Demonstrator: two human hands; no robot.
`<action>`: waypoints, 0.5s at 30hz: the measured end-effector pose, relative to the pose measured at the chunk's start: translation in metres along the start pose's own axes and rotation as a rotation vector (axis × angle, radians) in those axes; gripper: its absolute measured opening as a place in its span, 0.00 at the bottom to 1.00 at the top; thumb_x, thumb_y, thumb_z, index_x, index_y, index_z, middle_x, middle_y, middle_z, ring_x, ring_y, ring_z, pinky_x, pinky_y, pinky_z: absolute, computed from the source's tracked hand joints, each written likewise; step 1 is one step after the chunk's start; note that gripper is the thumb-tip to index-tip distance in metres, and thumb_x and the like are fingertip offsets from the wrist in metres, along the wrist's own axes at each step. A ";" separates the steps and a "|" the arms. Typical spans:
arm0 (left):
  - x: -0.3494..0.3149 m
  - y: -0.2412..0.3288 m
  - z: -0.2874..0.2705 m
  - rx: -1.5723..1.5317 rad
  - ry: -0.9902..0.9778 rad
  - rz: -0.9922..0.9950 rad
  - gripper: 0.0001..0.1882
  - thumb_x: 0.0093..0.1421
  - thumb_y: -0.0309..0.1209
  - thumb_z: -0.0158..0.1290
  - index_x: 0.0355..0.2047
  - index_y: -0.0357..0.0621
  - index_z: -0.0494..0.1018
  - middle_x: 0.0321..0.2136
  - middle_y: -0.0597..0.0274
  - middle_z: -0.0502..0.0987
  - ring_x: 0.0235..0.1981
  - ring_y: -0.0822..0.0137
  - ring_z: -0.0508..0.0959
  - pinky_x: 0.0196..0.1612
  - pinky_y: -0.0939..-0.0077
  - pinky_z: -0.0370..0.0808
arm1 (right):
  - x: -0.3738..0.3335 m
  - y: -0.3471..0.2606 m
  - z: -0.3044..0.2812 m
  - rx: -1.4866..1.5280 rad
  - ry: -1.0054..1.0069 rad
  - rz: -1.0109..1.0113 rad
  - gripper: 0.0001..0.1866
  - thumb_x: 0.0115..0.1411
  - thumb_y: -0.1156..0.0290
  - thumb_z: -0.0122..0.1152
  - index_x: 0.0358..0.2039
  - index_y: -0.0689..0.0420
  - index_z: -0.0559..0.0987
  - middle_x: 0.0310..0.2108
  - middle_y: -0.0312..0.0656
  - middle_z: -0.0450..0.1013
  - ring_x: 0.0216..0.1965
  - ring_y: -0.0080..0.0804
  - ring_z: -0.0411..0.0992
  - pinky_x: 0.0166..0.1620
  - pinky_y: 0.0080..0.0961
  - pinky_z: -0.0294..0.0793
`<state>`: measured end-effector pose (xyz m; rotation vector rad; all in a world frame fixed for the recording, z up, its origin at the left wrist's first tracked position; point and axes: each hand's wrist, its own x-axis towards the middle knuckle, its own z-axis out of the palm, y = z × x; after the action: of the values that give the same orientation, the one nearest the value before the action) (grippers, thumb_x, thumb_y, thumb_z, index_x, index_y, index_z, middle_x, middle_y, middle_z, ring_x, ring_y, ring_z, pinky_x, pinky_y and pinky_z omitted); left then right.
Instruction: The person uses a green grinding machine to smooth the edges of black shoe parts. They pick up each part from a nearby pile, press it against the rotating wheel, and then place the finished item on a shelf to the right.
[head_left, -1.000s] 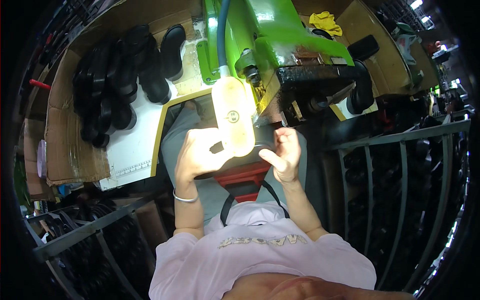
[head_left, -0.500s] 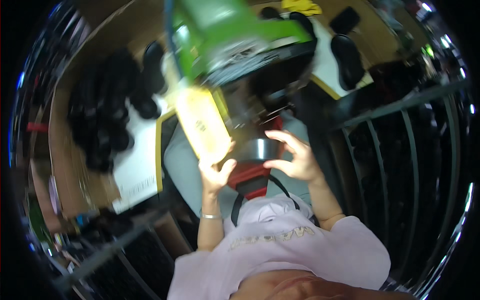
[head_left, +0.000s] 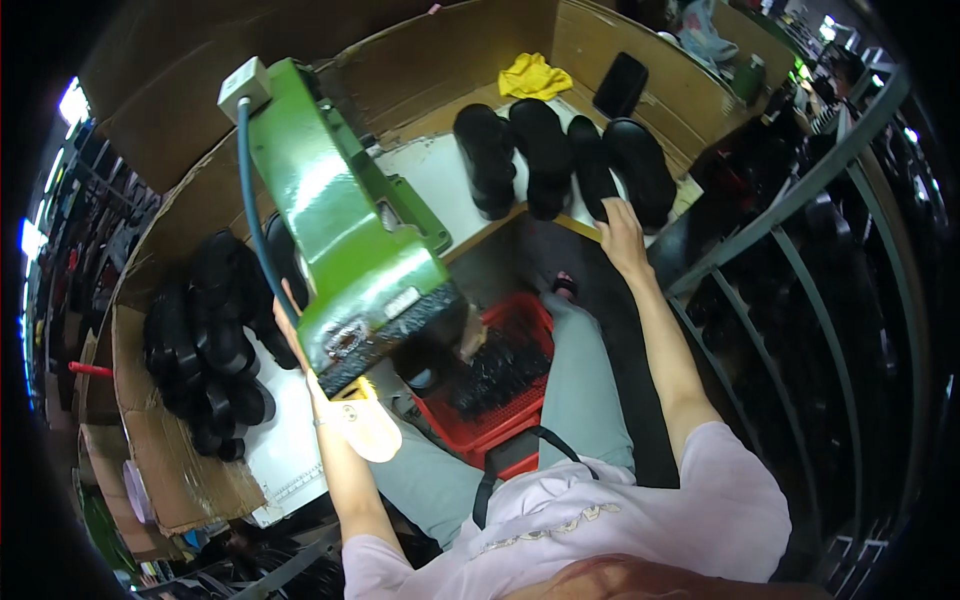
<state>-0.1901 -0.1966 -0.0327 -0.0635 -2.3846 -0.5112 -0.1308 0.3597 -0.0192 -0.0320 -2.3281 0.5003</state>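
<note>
Right hand [head_left: 618,232] fingers rest spread on the black soles [head_left: 600,165] lined up on the white table [head_left: 440,180], gripping nothing. Left hand [head_left: 292,335] is mostly hidden behind the green machine [head_left: 340,240] — grip unreadable — near a cream insole [head_left: 368,430]. Yellow cloth [head_left: 533,75] lies beyond — cardboard wall [head_left: 640,40] behind.

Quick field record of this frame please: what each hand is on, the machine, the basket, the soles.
right hand: stretched forward, fingers on a black sole in the row on the white worktop
left hand: mostly hidden behind the green machine; grip cannot be told
pale insole: by the left forearm
red basket: on the lap, dark pieces inside
left pile of black soles: on cardboard
</note>
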 end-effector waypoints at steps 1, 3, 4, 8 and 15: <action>0.013 -0.004 0.018 0.025 -0.001 0.032 0.09 0.52 0.23 0.54 0.35 0.37 0.74 0.34 0.51 0.77 0.35 0.55 0.78 0.42 0.65 0.75 | -0.001 0.008 0.003 -0.084 -0.045 -0.036 0.21 0.48 0.82 0.65 0.44 0.66 0.73 0.43 0.54 0.71 0.49 0.55 0.68 0.52 0.39 0.69; 0.033 -0.015 0.035 0.108 0.008 0.091 0.08 0.51 0.23 0.53 0.33 0.37 0.74 0.34 0.50 0.77 0.36 0.52 0.78 0.42 0.62 0.76 | -0.003 0.016 0.010 -0.076 -0.075 -0.024 0.23 0.47 0.82 0.66 0.46 0.66 0.73 0.46 0.54 0.71 0.51 0.53 0.68 0.53 0.39 0.68; 0.038 -0.022 0.036 0.156 0.012 0.117 0.08 0.50 0.23 0.53 0.32 0.37 0.75 0.34 0.49 0.78 0.36 0.50 0.78 0.42 0.61 0.76 | -0.001 0.005 0.009 -0.099 -0.133 0.007 0.23 0.48 0.82 0.64 0.48 0.66 0.73 0.48 0.54 0.71 0.52 0.53 0.68 0.54 0.39 0.67; 0.050 0.025 0.043 0.229 -0.199 -0.151 0.03 0.47 0.23 0.53 0.24 0.39 0.75 0.28 0.50 0.77 0.33 0.49 0.79 0.37 0.59 0.77 | -0.009 0.003 -0.013 -0.254 -0.155 -0.102 0.19 0.51 0.86 0.53 0.45 0.65 0.73 0.42 0.51 0.71 0.48 0.51 0.67 0.50 0.40 0.68; -0.042 0.059 -0.033 0.039 -0.050 -0.077 0.06 0.47 0.29 0.60 0.26 0.41 0.77 0.25 0.55 0.75 0.31 0.55 0.75 0.39 0.62 0.67 | 0.004 -0.001 -0.019 -0.385 -0.346 -0.016 0.14 0.55 0.79 0.49 0.43 0.62 0.75 0.36 0.45 0.69 0.41 0.45 0.69 0.41 0.38 0.69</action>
<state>-0.1269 -0.1508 -0.0166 0.0330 -2.4524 -0.5047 -0.1206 0.3662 -0.0042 -0.1177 -2.7308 0.0424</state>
